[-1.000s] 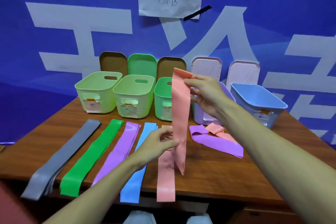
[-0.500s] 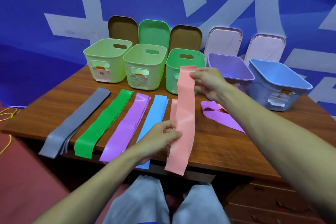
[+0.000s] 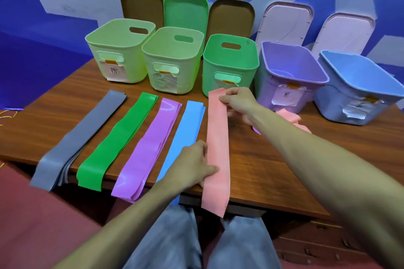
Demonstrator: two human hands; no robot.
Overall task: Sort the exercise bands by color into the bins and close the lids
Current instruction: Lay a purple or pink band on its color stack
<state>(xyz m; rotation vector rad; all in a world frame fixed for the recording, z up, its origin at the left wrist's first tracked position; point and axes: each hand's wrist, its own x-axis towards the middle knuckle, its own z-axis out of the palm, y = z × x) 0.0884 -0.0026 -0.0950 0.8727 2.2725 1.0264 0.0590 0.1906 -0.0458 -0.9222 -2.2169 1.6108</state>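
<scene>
Pink band (image 3: 217, 150): laid lengthwise on the table (image 3: 262, 159), just right of the blue band (image 3: 188, 129). Its far end is just in front of the green bin (image 3: 229, 65), and its near end is hung over the table's near edge.
Right hand (image 3: 237, 102): the far end of the pink band is pinched between thumb and curled fingers.
Left hand (image 3: 194, 166): the near part of the pink band is held at its left edge, with the thumb laid on top and the fingers curled.
Other bands: a grey band (image 3: 80, 137), a green band (image 3: 122, 137) and a purple band (image 3: 153, 144) are laid side by side, left of the blue band.
Crumpled pink band (image 3: 288, 117): seen beyond the right forearm, near the purple bin (image 3: 290, 67), and partly hidden.
Bins: all are lined along the far side with tops open. From the left they are the first pale green bin (image 3: 119, 50), the second pale green bin (image 3: 172, 59), the green bin, the purple bin and the blue bin (image 3: 358, 85).
Lids: the left brown lid (image 3: 142, 4), green lid (image 3: 185, 8), right brown lid (image 3: 230, 17), left pale lid (image 3: 286, 22) and right pale lid (image 3: 347, 33) are stood against the wall behind the bins.
</scene>
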